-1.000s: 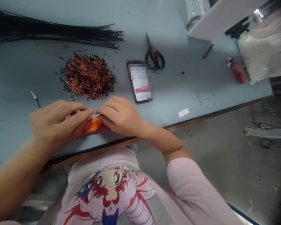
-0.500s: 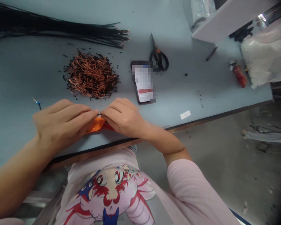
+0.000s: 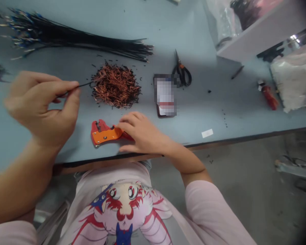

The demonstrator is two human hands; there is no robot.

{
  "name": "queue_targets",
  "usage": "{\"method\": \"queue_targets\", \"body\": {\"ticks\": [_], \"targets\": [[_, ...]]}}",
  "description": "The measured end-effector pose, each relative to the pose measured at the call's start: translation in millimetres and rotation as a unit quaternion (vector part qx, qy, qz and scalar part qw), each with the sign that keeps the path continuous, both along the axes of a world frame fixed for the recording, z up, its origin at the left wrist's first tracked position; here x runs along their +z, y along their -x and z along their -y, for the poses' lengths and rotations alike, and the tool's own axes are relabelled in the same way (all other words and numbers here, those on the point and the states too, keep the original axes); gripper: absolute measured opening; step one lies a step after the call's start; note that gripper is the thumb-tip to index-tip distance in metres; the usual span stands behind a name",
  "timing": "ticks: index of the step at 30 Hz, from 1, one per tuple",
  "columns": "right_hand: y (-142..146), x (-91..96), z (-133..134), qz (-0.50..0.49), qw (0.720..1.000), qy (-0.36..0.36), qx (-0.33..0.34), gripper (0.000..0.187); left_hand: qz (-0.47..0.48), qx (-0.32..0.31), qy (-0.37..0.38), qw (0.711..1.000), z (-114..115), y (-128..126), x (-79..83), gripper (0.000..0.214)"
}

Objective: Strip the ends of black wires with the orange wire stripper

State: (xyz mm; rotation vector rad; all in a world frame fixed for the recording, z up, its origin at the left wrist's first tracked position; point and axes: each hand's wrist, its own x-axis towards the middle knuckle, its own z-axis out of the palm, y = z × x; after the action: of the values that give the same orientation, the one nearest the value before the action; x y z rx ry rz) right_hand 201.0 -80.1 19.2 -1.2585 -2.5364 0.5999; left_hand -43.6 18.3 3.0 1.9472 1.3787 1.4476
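Left hand is pinching a thin black wire between thumb and forefinger, up-left of the orange wire stripper. Right hand is gripping the stripper's handles, fingers curled, likely between strips.

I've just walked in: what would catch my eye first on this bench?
The coppery heap of wire scraps mid-table stands out, with a long bundle of black wires behind it. Nearer the edge, the right hand grips a bright orange tool, while the left hand pinches one thin black wire at the left.
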Motion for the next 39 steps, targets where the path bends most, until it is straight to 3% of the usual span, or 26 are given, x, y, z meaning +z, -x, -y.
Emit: {"method": "queue_targets", "body": {"ticks": [1, 3, 7, 11, 15, 18, 20, 23, 26, 28, 32, 36, 39], "targets": [[3, -0.6, 2, 0.01, 1.0, 0.015, 0.007, 0.06, -0.028, -0.006, -0.057, 0.998, 2, -6, 4.2, 0.018], [7, -2.2, 3, 0.034, 0.999, 0.033, -0.01, 0.061, -0.052, -0.024, -0.095, 0.994, 6, -16, 10.1, 0.009], [10, -3.0, 0, 0.083, 0.993, 0.045, -0.069, 0.052, -0.008, -0.02, 0.026, 0.999, 8, -24, 10.4, 0.009], [9, -0.4, -2, 0.112, 0.99, 0.049, -0.068, 0.035, 0.036, 0.002, 0.055, 0.998, 2, -20, 3.0, 0.014], [1, 4.6, -1, 0.031, 0.994, 0.029, -0.098, 0.032, 0.11, -0.005, 0.033, 0.993, -8, -17, -3.3, 0.017], [-10, 11.9, -1, -0.116, 0.983, 0.03, -0.136, 0.033, 0.131, 0.008, -0.003, 0.991, -11, -15, -3.4, 0.021], [-17, 17.2, 0, -0.235, 0.954, 0.073, -0.171, 0.036, 0.128, 0.013, -0.01, 0.992, -10, -16, -1.0, 0.018], [-25, 24.3, 0, -0.41, 0.874, 0.145, -0.216, 0.036, 0.106, 0.01, -0.018, 0.994, -5, -17, 4.6, 0.018], [-35, 32.2, -3, -0.559, 0.78, 0.155, -0.235, 0.032, 0.084, -0.009, -0.01, 0.996, 1, -19, 9.8, 0.022], [-45, 37.9, -6, -0.609, 0.741, 0.136, -0.249, 0.033, 0.08, -0.025, -0.007, 0.996, 5, -20, 11.6, 0.022], [-63, 44.5, -13, -0.627, 0.728, 0.057, -0.271, 0.04, 0.077, -0.056, -0.019, 0.995, 7, -19, 10.4, 0.021], [-69, 44.7, -14, -0.642, 0.706, 0.049, -0.294, 0.037, 0.075, -0.054, -0.018, 0.996, 7, -20, 9.5, 0.021], [-66, 43.3, -14, -0.614, 0.72, 0.05, -0.32, 0.041, 0.083, -0.05, -0.007, 0.995, 7, -22, 10.1, 0.024]]}}
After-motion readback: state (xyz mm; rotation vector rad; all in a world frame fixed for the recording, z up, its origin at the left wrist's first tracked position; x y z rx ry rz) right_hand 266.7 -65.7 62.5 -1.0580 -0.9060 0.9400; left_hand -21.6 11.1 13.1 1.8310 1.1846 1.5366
